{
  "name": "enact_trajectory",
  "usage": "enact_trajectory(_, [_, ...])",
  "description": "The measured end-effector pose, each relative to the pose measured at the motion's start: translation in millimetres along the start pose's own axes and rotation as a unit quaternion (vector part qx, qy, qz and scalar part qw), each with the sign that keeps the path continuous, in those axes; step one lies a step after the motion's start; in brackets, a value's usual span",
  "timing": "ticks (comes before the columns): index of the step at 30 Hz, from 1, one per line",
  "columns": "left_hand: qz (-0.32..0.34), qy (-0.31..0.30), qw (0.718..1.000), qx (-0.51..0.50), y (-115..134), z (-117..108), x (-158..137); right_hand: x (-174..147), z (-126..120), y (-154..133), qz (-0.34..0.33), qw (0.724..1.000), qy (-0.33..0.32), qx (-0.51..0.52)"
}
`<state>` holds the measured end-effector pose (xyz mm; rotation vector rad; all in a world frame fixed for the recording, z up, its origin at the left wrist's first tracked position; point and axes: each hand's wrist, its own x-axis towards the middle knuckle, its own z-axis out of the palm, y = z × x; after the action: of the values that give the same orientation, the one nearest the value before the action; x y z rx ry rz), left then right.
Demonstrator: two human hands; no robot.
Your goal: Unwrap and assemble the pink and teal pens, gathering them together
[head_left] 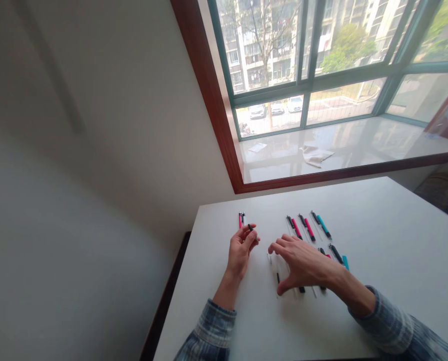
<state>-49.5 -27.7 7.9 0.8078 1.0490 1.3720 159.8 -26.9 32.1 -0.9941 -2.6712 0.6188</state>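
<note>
My left hand (240, 254) is closed on a small black pen part (250, 228), pinched between thumb and fingers above the white table. Just beyond it lie a pink pen barrel (240, 220) and a short black-and-white piece. My right hand (302, 261) is spread palm down, with thumb and fingers apart around a thin pen refill (277, 279) on the table. Other pen parts lie beneath and behind this hand, partly hidden by it. Further back are pink pen barrels (296, 228) and a teal pen barrel (323, 226), with black parts and thin refills beside them.
The white table (393, 240) ends at a wall on the left and below a window with a red-brown frame (302, 179). A crumpled white cloth (316, 155) and a piece of paper (258, 147) lie on the sill. Something dark stands at the far right.
</note>
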Motion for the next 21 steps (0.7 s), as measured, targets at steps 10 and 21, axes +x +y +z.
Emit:
enact_trajectory(10, [-0.034,0.015,0.999,-0.002,-2.7,0.1,1.9,-0.6,4.3,-1.7,-0.006,1.0,0.012,-0.01])
enact_trajectory(21, [-0.024,-0.056,0.993,0.097,-5.4,0.2,-0.6,9.4,-0.6,-5.3,-0.027,0.982,0.18,0.048])
